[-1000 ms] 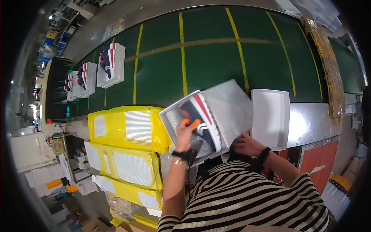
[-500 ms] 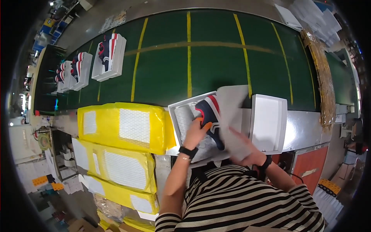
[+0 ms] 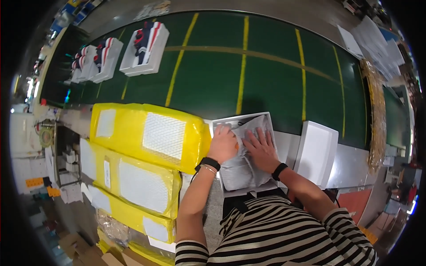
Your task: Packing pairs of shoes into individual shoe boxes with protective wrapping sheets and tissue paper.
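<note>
Moved: wrapping paper, now folded across the sneaker.
Shoebox: open by the green conveyor, sneaker covered inside.
Right hand: splayed on the paper.
Left hand: curled; I can't tell around what.

Head-worn left fisheye, facing down, near shoebox, belt beyond.

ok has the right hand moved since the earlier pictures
Yes. Against the upper yellow package, the right hand has moved left, closer to it, now on the wrapping paper in the box.
</note>
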Tool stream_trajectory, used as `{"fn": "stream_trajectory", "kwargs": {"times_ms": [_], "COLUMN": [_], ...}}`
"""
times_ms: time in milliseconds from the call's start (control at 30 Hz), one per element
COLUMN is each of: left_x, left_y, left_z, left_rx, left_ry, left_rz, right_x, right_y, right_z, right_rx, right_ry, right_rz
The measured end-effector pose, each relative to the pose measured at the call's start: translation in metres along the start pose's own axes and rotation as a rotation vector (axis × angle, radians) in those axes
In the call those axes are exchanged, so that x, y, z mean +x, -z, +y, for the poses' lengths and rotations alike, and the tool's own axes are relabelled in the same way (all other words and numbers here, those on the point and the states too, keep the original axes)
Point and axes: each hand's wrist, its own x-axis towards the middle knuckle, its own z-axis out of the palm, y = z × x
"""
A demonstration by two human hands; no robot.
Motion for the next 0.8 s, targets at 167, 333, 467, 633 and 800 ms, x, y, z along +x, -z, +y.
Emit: {"fn": "stream_trajectory", "kwargs": {"times_ms": [167,333,467,633,800], "left_x": [-0.013,-0.043,-0.079,-0.096,-0.064], "left_y": [0.012,0.049,0.033,0.021,0.041], "left_z": [-0.002,0.047,0.094,0.103,0.143], "left_rx": [-0.078,-0.377,-0.069,-0.056,-0.704], "left_ry": [-0.01,0.304,0.119,0.273,0.284], "left_rz": [0.089,0.488,0.026,-0.167,0.029], "right_x": [0.009,-0.07,-0.152,-0.247,-0.272], "right_y": [-0.001,0.03,-0.025,-0.037,0.144], "right_z": [0.0,0.03,0.084,0.173,0.136], "right_rx": [0.031,0.292,0.251,0.38,1.568], "right_ry": [-0.003,-0.031,-0.873,-0.746,-0.64], "right_rz": [0.054,0.178,0.493,0.154,0.431]}}
